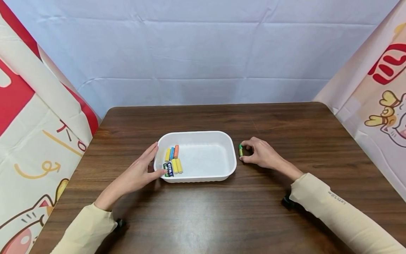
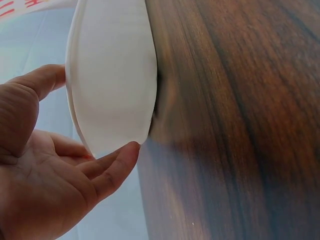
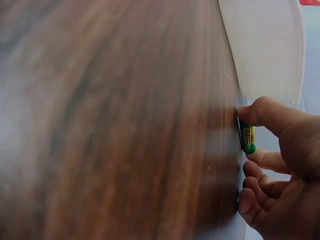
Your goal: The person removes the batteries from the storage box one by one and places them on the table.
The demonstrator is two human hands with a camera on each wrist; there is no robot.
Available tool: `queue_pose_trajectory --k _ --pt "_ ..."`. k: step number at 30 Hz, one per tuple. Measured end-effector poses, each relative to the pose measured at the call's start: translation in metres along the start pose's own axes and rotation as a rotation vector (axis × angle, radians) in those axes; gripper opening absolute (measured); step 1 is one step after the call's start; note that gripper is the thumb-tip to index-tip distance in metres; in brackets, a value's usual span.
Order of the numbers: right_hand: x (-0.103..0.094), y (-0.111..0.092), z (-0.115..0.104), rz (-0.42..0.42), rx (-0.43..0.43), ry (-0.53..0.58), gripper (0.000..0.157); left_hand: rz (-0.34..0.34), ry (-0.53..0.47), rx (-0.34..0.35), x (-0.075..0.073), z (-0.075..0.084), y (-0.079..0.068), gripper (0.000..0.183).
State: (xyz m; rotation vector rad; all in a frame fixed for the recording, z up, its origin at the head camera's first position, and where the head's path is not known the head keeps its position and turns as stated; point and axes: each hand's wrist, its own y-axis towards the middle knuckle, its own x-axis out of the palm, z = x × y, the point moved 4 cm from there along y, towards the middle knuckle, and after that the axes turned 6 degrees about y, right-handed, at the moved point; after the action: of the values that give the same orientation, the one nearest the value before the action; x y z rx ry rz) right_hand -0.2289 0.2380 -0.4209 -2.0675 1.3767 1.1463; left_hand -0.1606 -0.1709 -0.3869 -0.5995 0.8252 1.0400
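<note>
A white plastic tray (image 1: 206,158) sits on the wooden table, with several batteries at its left end. They include an orange battery (image 1: 176,151), a blue battery (image 1: 172,153), a dark blue battery (image 1: 170,169) and a few yellow ones. My left hand (image 1: 137,174) holds the tray's left end, thumb over the rim and fingers at the outer wall. Just right of the tray, my right hand (image 1: 261,153) pinches a green battery (image 3: 248,136) by its two ends between thumb and index finger. The battery lies at the table surface.
The brown wooden table (image 1: 196,215) reaches a white cloth backdrop (image 1: 203,63) at its far edge. Printed cartoon cloths hang at the left (image 1: 31,176) and right (image 1: 380,106). A dark band-like object shows under each cuff.
</note>
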Motion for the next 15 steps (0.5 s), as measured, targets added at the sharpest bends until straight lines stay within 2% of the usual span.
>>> queue_pose_trajectory --k 15 --pt "-0.0004 -0.0026 0.0016 -0.012 0.045 0.047 0.044 0.000 0.001 -0.010 0.0004 0.0018 0.0004 0.094"
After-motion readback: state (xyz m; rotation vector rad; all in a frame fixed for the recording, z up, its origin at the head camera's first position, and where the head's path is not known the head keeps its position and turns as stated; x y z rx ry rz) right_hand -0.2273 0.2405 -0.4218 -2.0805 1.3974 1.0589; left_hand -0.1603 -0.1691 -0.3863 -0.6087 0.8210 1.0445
